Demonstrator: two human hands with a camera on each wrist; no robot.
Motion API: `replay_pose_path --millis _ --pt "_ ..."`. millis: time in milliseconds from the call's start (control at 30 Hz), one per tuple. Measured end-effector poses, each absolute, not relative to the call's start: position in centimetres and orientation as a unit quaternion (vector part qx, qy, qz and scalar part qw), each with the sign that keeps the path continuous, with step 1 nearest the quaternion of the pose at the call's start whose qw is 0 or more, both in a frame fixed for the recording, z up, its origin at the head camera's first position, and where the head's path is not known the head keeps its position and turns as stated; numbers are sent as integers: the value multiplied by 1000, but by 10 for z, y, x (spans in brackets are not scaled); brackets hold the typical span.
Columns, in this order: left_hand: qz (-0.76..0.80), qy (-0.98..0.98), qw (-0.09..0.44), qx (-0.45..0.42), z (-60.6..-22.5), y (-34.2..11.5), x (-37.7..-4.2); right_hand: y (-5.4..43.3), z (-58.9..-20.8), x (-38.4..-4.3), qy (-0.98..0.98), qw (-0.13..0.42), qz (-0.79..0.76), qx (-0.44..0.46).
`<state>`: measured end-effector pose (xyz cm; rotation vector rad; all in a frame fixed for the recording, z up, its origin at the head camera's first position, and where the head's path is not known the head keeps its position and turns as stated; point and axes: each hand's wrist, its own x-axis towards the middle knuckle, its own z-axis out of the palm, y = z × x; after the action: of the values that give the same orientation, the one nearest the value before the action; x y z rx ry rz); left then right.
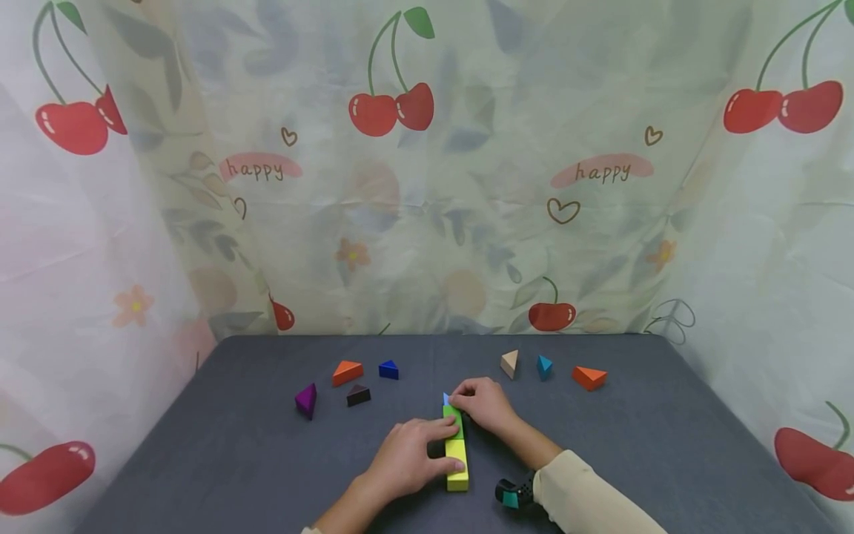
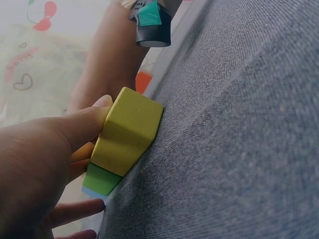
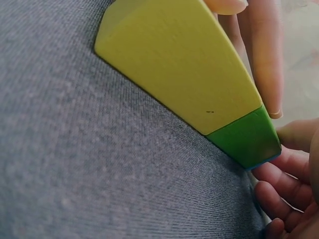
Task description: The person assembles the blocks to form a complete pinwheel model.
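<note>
A yellow block (image 1: pixel 457 454), a green block (image 1: pixel 453 411) and a light blue triangular block (image 1: pixel 446 400) lie end to end in a row on the dark cloth. My left hand (image 1: pixel 405 456) rests over the near part of this row. Its thumb touches the yellow block (image 2: pixel 130 130) and its outstretched fingers lie across the green one. At the far end my right hand (image 1: pixel 487 404) pinches the light blue block between thumb and curled fingers. In the right wrist view the green block (image 3: pixel 248 137) meets the yellow block's end, while the blue piece is mostly hidden.
To the left lie a purple block (image 1: pixel 306 401), an orange one (image 1: pixel 348 372), a dark blue one (image 1: pixel 389 369) and a dark brown one (image 1: pixel 358 395). On the right are a beige block (image 1: pixel 510 363), a teal one (image 1: pixel 544 367) and an orange wedge (image 1: pixel 590 378). Printed curtains surround the table.
</note>
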<state>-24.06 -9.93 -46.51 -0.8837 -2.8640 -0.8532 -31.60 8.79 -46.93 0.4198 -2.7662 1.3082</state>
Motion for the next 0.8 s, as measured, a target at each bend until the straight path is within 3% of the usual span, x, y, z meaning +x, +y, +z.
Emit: replay_pose_path --millis 800 --pt "-280 -919 -5 -276 -464 -98 -241 90 -467 -314 -896 36 424 129"
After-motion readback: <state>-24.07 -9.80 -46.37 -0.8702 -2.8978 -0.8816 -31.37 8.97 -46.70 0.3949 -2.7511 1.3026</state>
